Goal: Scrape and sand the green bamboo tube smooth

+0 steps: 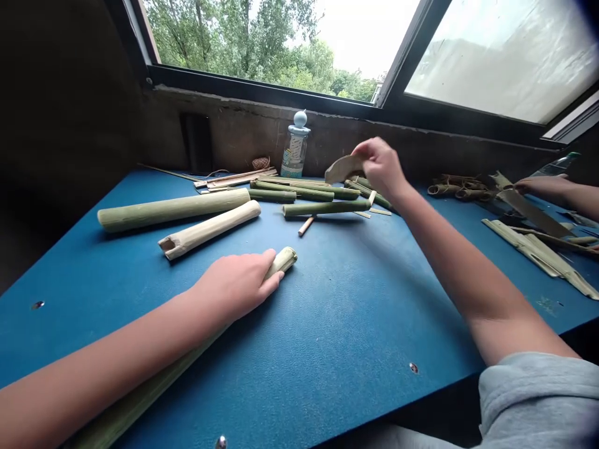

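My left hand (238,284) is wrapped around the near bamboo pole (285,259), which lies slantwise on the table under my forearm. Its cut end sticks out past my thumb and fingers. Raised over the far side, my right hand (377,162) is closed on what looks like a broad curved knife (344,168); any handle is hidden in my fingers. Below that hand rest several thin green bamboo tubes (325,209). Beyond my left hand are a peeled pale bamboo piece (210,229) and a thicker green one (173,211).
The blue table (318,349) stands against a wall under a window. At the back are a lidded bottle (294,149), a small woven ball (261,163) and bamboo strips (236,179). To the right, another person's hand (543,186) is near a broad blade (533,212) and split bamboo (538,252).
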`<state>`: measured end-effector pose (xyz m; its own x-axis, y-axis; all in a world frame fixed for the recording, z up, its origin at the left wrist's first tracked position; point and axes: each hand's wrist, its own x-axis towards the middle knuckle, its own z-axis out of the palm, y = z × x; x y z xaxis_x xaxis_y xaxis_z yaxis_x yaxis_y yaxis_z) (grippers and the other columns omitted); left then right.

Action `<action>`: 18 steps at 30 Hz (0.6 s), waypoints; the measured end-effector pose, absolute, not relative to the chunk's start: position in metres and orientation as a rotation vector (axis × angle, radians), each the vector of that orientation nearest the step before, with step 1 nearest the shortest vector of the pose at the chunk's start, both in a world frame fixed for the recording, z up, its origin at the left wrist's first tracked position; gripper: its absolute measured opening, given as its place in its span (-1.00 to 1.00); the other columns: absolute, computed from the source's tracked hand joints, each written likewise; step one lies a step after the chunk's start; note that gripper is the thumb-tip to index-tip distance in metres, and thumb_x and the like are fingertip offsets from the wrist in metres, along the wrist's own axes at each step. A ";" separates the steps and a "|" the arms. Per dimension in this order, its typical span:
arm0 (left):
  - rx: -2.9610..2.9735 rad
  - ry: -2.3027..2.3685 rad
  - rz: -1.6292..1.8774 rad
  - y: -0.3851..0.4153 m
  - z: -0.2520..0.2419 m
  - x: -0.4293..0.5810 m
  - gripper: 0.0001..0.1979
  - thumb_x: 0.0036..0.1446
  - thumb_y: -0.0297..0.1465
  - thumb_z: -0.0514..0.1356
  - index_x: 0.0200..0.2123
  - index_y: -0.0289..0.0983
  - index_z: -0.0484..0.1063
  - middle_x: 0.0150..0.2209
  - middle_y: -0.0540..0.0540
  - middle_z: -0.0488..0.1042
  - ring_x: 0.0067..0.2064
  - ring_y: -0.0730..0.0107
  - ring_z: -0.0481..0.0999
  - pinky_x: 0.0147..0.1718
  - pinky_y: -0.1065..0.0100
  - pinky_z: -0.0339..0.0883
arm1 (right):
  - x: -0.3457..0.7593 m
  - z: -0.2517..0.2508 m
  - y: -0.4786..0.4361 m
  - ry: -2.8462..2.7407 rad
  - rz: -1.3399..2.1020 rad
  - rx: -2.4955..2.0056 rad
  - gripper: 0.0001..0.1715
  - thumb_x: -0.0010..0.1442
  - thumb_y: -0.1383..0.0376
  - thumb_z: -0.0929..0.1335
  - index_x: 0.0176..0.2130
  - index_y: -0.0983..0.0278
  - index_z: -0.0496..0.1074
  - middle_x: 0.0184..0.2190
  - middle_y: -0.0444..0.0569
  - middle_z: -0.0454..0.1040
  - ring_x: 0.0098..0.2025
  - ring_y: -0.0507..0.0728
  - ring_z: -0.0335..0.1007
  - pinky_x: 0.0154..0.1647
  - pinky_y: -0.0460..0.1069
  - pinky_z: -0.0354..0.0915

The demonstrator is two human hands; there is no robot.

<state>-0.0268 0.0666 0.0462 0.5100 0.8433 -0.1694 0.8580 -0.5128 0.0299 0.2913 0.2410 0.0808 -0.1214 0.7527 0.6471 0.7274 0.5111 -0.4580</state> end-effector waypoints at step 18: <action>2.585 1.591 -0.397 0.057 0.045 -0.036 -0.66 0.36 -0.20 -0.08 -0.16 -0.27 0.39 -0.48 -0.22 0.55 -0.44 -0.13 0.60 -0.55 0.22 0.25 | 0.196 -0.023 0.105 -2.464 0.440 -0.866 -0.02 0.32 0.22 0.35 0.49 0.28 -0.21 0.44 0.18 0.05 0.46 0.24 0.00 0.46 0.17 0.04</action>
<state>-0.0362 0.0571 0.0448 0.4269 0.8660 -0.2605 0.8868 -0.4573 -0.0670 0.1963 0.1048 -0.0234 -0.6799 0.6509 0.3378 0.4938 0.7469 -0.4453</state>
